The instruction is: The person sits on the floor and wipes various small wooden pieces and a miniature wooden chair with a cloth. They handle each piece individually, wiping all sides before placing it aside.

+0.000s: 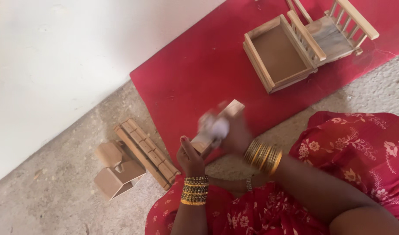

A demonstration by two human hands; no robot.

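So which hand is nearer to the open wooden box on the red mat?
The right hand. It is on the far end of a wooden piece, below the open wooden box; the left hand grips the near end, farther away.

Both forearms reach forward from the lap, bangles stacked at each wrist, the left hand (190,157) upright with fingers curled closed in a grip and thumb raised, the right hand (234,135) just beyond it, blurred, fingers wrapped closed.
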